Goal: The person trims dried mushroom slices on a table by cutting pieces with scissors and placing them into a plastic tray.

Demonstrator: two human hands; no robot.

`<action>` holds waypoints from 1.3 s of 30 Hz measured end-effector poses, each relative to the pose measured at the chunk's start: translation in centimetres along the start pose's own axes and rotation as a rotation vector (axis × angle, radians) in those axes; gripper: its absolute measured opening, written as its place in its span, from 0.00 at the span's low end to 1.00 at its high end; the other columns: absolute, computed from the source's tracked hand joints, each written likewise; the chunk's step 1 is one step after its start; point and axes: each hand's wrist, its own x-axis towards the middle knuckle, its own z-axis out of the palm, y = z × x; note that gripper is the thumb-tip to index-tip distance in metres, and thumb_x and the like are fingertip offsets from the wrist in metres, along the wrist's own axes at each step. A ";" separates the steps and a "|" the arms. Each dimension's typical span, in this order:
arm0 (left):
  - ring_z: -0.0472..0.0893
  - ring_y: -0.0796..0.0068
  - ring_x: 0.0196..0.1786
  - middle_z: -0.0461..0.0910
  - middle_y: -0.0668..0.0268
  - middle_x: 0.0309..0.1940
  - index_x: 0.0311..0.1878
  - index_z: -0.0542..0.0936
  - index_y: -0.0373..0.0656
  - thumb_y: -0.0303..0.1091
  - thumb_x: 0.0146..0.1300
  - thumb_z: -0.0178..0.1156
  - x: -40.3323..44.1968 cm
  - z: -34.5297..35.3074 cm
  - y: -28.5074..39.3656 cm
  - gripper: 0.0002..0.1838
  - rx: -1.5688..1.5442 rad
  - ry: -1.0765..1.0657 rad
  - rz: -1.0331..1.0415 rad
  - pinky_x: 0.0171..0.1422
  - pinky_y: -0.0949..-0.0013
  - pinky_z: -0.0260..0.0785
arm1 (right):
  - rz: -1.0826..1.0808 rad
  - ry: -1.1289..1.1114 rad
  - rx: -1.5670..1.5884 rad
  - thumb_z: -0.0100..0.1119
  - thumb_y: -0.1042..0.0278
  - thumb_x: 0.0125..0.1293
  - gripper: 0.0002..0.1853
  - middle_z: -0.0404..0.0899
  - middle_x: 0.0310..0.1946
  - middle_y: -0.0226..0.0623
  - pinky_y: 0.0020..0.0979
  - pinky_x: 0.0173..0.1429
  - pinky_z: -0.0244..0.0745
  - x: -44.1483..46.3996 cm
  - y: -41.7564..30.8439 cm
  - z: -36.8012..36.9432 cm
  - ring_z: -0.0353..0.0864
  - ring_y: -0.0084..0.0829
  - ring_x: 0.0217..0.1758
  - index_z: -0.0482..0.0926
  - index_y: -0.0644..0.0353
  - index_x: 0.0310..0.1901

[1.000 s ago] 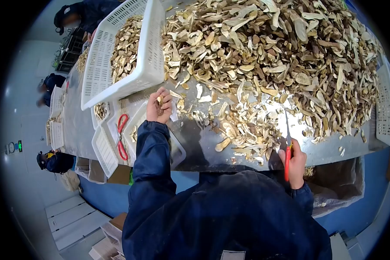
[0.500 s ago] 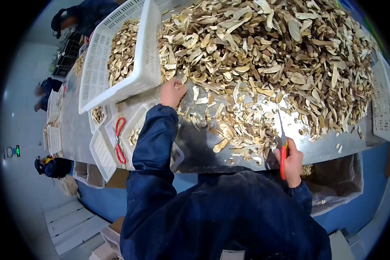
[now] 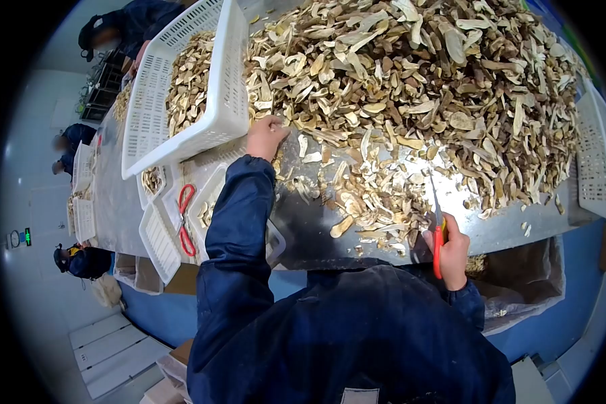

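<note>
My left hand [image 3: 266, 139] is beside the near corner of a white slotted crate [image 3: 223, 111], at the edge of a large heap of dried mushroom slices [image 3: 411, 74]. Its fingers are bent and drawn together; whatever they pinch, if anything, is too small to make out. In my right hand [image 3: 454, 250], near the table's front edge, is a pair of red-handled scissors [image 3: 439, 250]. Their blades point away from me over the metal table. Between the hands lies a looser scatter of mushroom slices [image 3: 377, 202].
A second pair of red scissors [image 3: 185, 219] lies at the left near small white trays [image 3: 160, 244]. Another white crate [image 3: 594, 155] stands at the right end. Below the table is a plastic-lined box [image 3: 549, 286]. Co-workers in dark clothing [image 3: 138, 23] are at the left.
My left hand has turned slightly and shifted a little up and left beside the crate. The right hand and scissors have barely moved.
</note>
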 end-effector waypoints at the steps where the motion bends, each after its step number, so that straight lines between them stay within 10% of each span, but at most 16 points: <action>1: 0.80 0.67 0.33 0.80 0.61 0.28 0.37 0.82 0.37 0.38 0.51 0.68 0.5 0.3 -0.1 0.15 0.082 -0.015 0.018 0.44 0.65 0.72 | -0.001 0.002 0.003 0.72 0.65 0.54 0.23 0.77 0.19 0.43 0.34 0.27 0.69 0.0 0.0 0.0 0.77 0.39 0.19 0.75 0.64 0.49; 7: 0.75 0.81 0.28 0.78 0.70 0.26 0.38 0.81 0.39 0.39 0.59 0.63 1.0 -0.6 -2.2 0.12 -0.094 -0.248 -0.106 0.26 0.74 0.65 | -0.001 0.015 0.032 0.71 0.66 0.54 0.22 0.74 0.17 0.42 0.33 0.26 0.68 0.0 0.1 -0.1 0.74 0.37 0.17 0.75 0.63 0.49; 11: 0.70 0.83 0.28 0.70 0.71 0.28 0.55 0.72 0.40 0.35 0.66 0.54 -3.5 -3.1 -1.3 0.16 -1.799 -0.480 -0.479 0.20 0.86 0.53 | -0.005 0.020 0.043 0.71 0.66 0.54 0.22 0.73 0.17 0.41 0.32 0.25 0.67 0.0 -0.3 -0.3 0.73 0.35 0.17 0.74 0.63 0.48; 17: 0.72 0.82 0.28 0.72 0.70 0.29 0.48 0.73 0.40 0.31 0.64 0.57 -4.9 -2.5 0.2 0.11 -1.269 -0.338 -0.340 0.20 0.86 0.55 | -0.026 0.029 0.035 0.72 0.65 0.54 0.22 0.73 0.16 0.39 0.31 0.26 0.67 0.1 0.0 0.0 0.73 0.34 0.17 0.75 0.62 0.48; 24: 0.82 0.65 0.36 0.83 0.59 0.34 0.45 0.79 0.42 0.38 0.54 0.64 -5.8 2.5 4.2 0.16 0.284 -0.259 0.203 0.43 0.62 0.73 | -0.004 0.035 0.018 0.72 0.65 0.54 0.23 0.74 0.16 0.39 0.32 0.26 0.68 0.0 0.1 -0.1 0.74 0.34 0.17 0.75 0.62 0.49; 27: 0.80 0.69 0.32 0.82 0.63 0.31 0.44 0.79 0.43 0.37 0.58 0.61 -5.3 1.8 3.9 0.13 0.229 -0.340 0.193 0.39 0.65 0.72 | -0.012 0.040 0.032 0.72 0.65 0.53 0.23 0.74 0.16 0.39 0.32 0.26 0.68 0.0 0.3 0.0 0.73 0.33 0.17 0.75 0.62 0.49; 30: 0.76 0.73 0.31 0.80 0.66 0.30 0.43 0.78 0.43 0.35 0.62 0.58 -5.3 0.7 2.4 0.09 -0.729 -0.564 -0.302 0.34 0.69 0.70 | -0.023 0.062 0.042 0.72 0.65 0.53 0.23 0.74 0.16 0.39 0.32 0.25 0.67 0.0 0.3 0.1 0.73 0.33 0.17 0.75 0.62 0.49; 34: 0.74 0.78 0.40 0.73 0.68 0.41 0.44 0.76 0.41 0.32 0.65 0.56 -6.9 0.8 0.7 0.08 -1.939 -0.782 -0.381 0.30 0.77 0.65 | -0.013 0.059 0.032 0.72 0.66 0.53 0.23 0.73 0.16 0.38 0.31 0.25 0.67 -0.1 0.2 0.1 0.71 0.32 0.16 0.75 0.61 0.49; 39: 0.77 0.67 0.49 0.75 0.62 0.45 0.52 0.74 0.39 0.32 0.66 0.54 -8.2 0.7 1.8 0.13 -1.942 -0.406 -0.570 0.47 0.69 0.76 | -0.009 0.050 0.048 0.72 0.66 0.53 0.23 0.71 0.15 0.38 0.31 0.25 0.66 0.0 0.2 -0.2 0.69 0.31 0.16 0.75 0.61 0.49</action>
